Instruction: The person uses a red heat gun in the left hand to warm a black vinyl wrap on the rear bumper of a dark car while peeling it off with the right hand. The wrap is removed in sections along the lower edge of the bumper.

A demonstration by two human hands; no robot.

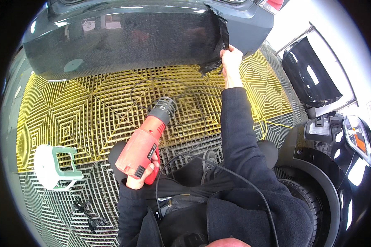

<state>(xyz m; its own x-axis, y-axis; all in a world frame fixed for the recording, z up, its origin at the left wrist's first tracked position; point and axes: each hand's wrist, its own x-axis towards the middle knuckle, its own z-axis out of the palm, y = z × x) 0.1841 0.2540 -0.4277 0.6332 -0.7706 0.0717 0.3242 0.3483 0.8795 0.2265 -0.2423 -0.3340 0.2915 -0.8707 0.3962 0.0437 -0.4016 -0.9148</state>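
Observation:
My left hand grips the handle of a red heat gun over my lap. Its black nozzle points up and to the right, toward the car's bumper, with open space between them. At the right end of the grey bumper, my right hand pinches the loose edge of a black film. That edge is crumpled and lifted, and a torn flap hangs below the bumper. To the left of it the dark, shiny surface lies flat. The fingertips of my right hand are partly hidden.
A black cord loops across my lap. Yellow and grey grid tiles cover the floor. A white and green step stool stands at left, near black scraps. At right are a black car's wheel and a black panel against the wall.

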